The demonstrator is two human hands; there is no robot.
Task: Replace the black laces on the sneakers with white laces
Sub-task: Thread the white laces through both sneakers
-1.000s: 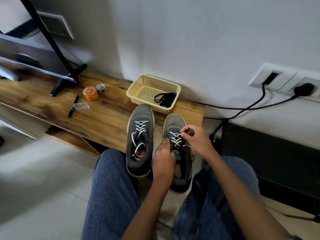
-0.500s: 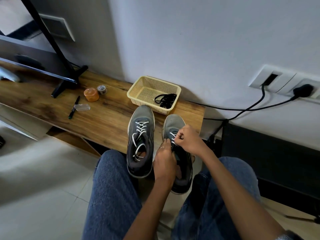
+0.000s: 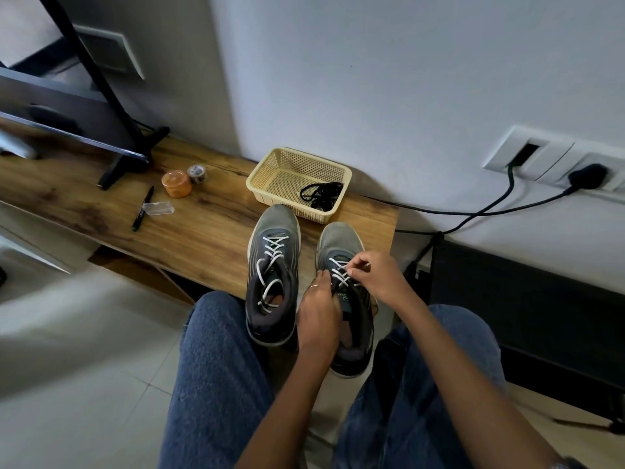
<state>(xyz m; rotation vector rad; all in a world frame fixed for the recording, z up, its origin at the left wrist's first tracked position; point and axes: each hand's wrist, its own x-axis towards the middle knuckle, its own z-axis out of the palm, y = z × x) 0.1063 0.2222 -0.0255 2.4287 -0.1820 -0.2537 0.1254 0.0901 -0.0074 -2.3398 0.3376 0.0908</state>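
Since a second ago: right hand [image 3: 378, 277] drawn back from the toe end of the right sneaker [image 3: 341, 252] toward the tongue, then out a little to the right again, fingertips now pinching the white lace [image 3: 340, 275] mid-lacing. Left hand [image 3: 318, 313] shifted slightly along the same sneaker's left side, fingers at the eyelets.

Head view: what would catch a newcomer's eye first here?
Two grey sneakers with white laces stand on the edge of the wooden bench. The left hand steadies the right-side sneaker while the right hand pinches its lace. Behind them, black laces lie in a cream plastic basket.
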